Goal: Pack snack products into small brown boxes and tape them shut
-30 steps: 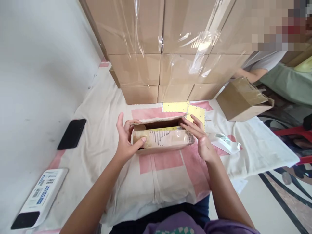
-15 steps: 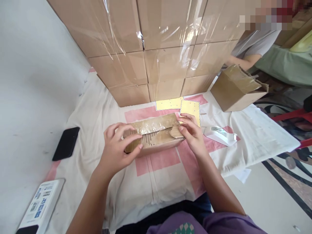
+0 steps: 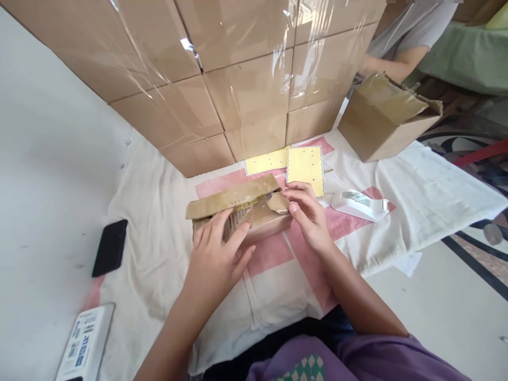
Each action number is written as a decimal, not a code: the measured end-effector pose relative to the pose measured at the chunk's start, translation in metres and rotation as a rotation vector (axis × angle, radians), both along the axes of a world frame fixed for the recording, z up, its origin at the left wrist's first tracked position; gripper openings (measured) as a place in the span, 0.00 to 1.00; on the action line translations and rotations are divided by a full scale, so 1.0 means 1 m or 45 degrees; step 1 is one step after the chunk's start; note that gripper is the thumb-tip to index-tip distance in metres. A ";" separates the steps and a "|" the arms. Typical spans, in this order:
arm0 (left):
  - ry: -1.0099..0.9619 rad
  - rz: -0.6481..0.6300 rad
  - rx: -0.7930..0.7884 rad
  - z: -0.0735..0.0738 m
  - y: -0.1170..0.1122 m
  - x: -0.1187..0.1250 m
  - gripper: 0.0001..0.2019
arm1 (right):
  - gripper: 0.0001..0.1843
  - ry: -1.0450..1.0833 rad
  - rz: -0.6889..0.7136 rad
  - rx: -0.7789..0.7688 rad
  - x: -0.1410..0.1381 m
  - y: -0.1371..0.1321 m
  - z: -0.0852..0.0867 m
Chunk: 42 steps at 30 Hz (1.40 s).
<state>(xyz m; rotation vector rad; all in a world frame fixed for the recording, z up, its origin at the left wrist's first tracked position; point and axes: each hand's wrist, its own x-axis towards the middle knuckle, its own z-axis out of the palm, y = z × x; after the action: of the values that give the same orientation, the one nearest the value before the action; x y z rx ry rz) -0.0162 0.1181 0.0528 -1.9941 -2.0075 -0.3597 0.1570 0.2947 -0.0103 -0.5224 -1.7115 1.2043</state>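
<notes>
A small, worn cardboard box (image 3: 238, 203) lies on a white and pink cloth (image 3: 273, 275) in front of me. My left hand (image 3: 216, 256) lies flat on its near flap with fingers stretched out. My right hand (image 3: 307, 211) pinches the torn flap at the box's right end. The far flap stands slightly raised.
A wall of plastic-wrapped cartons (image 3: 222, 69) stands behind. Two yellow cards (image 3: 305, 166) lie beyond the box, a tape dispenser (image 3: 359, 203) to the right. An open carton (image 3: 383, 116) sits far right by another person's arm (image 3: 387, 63). A black phone (image 3: 110, 247) lies left.
The box was open a second ago; its flaps have been folded down. My left hand moved from the box's left end onto the top flap, and my right hand closed on the right flap.
</notes>
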 end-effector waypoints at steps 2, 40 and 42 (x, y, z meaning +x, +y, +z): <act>-0.023 0.007 -0.074 0.000 0.002 -0.001 0.17 | 0.13 -0.003 -0.011 -0.031 0.000 0.000 0.000; -0.198 -0.341 0.239 -0.008 0.033 0.074 0.28 | 0.08 -0.210 -0.721 0.046 0.097 0.006 -0.003; -0.376 -0.519 0.139 -0.028 0.070 0.110 0.27 | 0.09 -0.323 -0.920 0.033 0.136 0.016 -0.009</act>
<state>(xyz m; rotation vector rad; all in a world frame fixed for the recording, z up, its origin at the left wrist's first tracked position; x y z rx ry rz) 0.0935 0.1881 0.0253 -2.3855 -1.6704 -0.8785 0.2931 0.3107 -0.0196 -1.1926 -1.5245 0.6080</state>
